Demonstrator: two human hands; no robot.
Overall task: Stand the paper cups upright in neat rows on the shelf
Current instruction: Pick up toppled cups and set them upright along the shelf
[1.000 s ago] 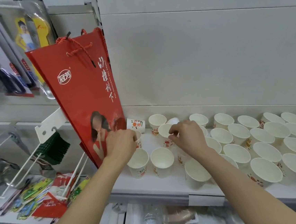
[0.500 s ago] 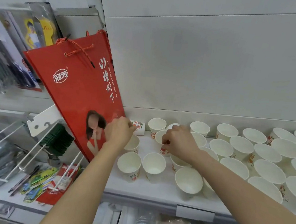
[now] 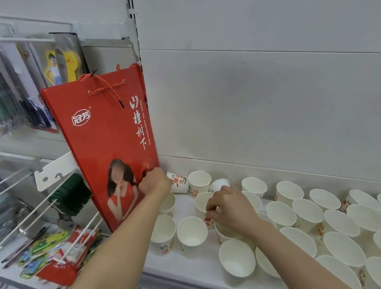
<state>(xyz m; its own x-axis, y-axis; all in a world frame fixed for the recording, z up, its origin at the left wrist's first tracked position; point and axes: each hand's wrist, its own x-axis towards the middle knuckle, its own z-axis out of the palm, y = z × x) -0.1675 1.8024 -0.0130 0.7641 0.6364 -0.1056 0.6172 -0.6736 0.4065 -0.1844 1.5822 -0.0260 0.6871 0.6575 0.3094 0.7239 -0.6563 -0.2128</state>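
Here, the left hand point(image 3: 155, 183) curls its fingers on a toppled paper cup point(image 3: 177, 182). The right hand point(image 3: 230, 207) pinches an upright cup's point(image 3: 202, 201) rim just beside it.

Single head-worn view, close above the shelf point(image 3: 196, 270), facing forward and down toward its back wall

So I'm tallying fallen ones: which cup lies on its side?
The printed cup at the back left, beside the red bag, by the left hand; neighbours stand upright.
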